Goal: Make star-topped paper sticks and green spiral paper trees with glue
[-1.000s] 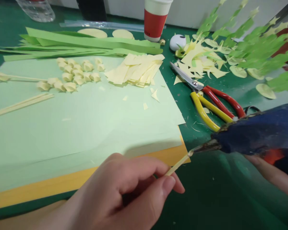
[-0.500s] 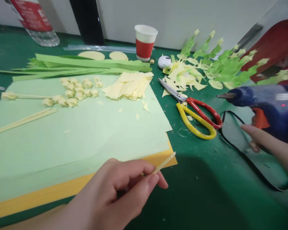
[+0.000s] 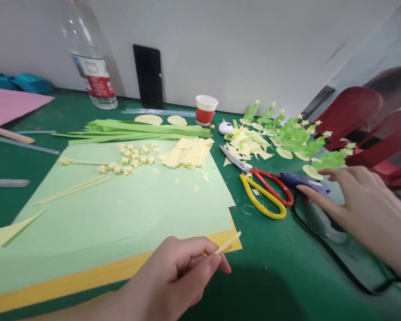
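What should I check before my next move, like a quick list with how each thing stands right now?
1. Strip held by the left hand: ok, pinched, tip sticking out.
2. Glue on the strip's tip: cannot tell, too small to see.
3. Right hand off the glue gun: cannot tell, the fingers are spread right by it.
4. Glue gun well away from the scissors: not ok, its nozzle end is right by the red handle.
5. Paper cup upright: ok.
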`<state>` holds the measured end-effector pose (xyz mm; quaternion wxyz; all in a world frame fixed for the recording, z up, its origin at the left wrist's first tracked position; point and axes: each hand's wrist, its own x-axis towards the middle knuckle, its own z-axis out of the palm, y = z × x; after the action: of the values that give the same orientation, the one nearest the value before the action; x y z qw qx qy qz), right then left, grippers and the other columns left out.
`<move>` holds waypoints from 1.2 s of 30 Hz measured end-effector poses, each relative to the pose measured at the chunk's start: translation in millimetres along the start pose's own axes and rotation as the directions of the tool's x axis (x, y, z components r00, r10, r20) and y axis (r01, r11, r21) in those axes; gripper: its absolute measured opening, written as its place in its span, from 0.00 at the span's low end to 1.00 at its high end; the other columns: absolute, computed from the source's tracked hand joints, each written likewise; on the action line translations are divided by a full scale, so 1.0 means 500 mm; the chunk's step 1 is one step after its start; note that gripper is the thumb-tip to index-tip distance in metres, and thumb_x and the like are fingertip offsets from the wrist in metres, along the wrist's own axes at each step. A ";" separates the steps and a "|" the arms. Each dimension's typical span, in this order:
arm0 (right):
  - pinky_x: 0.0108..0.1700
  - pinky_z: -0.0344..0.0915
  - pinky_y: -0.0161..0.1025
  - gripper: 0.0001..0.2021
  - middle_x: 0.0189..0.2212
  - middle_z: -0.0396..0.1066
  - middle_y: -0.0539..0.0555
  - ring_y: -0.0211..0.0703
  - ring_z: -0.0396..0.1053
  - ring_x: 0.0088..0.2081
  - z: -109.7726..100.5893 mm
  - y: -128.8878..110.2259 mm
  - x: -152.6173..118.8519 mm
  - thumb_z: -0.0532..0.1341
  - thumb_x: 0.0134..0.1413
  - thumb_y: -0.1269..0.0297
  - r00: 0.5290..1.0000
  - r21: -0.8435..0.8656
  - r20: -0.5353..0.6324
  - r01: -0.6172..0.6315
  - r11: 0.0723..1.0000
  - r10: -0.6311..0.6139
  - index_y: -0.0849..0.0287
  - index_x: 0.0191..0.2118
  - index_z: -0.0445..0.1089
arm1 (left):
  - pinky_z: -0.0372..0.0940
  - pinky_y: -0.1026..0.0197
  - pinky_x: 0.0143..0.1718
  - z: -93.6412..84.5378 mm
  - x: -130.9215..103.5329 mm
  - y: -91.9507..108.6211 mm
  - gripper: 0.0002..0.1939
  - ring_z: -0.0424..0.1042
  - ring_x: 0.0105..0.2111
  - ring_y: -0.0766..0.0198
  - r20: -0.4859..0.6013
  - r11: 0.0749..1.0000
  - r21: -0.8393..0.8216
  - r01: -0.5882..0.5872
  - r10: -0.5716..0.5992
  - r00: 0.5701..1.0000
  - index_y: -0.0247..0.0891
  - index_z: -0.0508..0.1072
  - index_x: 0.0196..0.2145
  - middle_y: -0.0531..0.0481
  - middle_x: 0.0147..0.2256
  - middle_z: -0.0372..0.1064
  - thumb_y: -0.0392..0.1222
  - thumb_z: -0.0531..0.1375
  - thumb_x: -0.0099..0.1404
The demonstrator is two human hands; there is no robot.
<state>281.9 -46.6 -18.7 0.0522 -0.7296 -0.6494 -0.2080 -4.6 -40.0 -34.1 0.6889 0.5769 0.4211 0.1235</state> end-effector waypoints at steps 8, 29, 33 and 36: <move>0.38 0.62 0.38 0.04 0.32 0.71 0.50 0.39 0.67 0.35 -0.074 -0.214 0.170 0.58 0.52 0.68 0.826 0.489 -0.051 0.510 0.707 -0.561 0.56 0.30 0.70 | 0.45 0.69 0.17 -0.006 0.000 -0.006 0.14 0.46 0.12 0.73 0.039 0.999 0.015 -0.051 0.051 0.998 0.36 0.66 0.27 0.64 0.12 0.45 0.45 0.47 0.62; 0.34 0.70 0.32 0.07 0.34 0.72 0.52 0.36 0.71 0.34 -0.052 -0.337 0.208 0.63 0.50 0.67 0.819 0.970 -0.021 0.155 0.186 -0.574 0.62 0.36 0.70 | 0.48 0.70 0.16 -0.023 0.014 -0.017 0.13 0.50 0.15 0.73 0.095 0.964 0.153 -0.217 0.204 0.974 0.34 0.70 0.29 0.60 0.16 0.49 0.40 0.48 0.61; 0.35 0.70 0.26 0.08 0.33 0.72 0.45 0.31 0.70 0.34 -0.087 -0.254 0.133 0.65 0.44 0.73 0.873 0.976 0.037 -0.135 -0.168 -0.486 0.52 0.30 0.72 | 0.43 0.69 0.15 -0.019 0.017 -0.025 0.14 0.45 0.13 0.73 0.115 0.967 0.115 -0.226 0.213 0.970 0.34 0.69 0.28 0.62 0.12 0.45 0.43 0.47 0.62; 0.34 0.70 0.23 0.11 0.32 0.72 0.44 0.30 0.71 0.33 -0.094 -0.219 0.085 0.65 0.43 0.77 0.867 0.906 0.145 -0.309 -0.288 -0.476 0.49 0.29 0.74 | 0.44 0.68 0.15 -0.012 0.014 -0.026 0.15 0.45 0.11 0.74 0.049 0.966 0.133 -0.220 0.215 0.975 0.35 0.68 0.27 0.63 0.10 0.45 0.45 0.47 0.63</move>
<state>167.7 -7.3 18.6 0.4355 -0.3563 -0.5882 0.5809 -8.7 -35.4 -48.7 0.6367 0.6679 0.3510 0.1591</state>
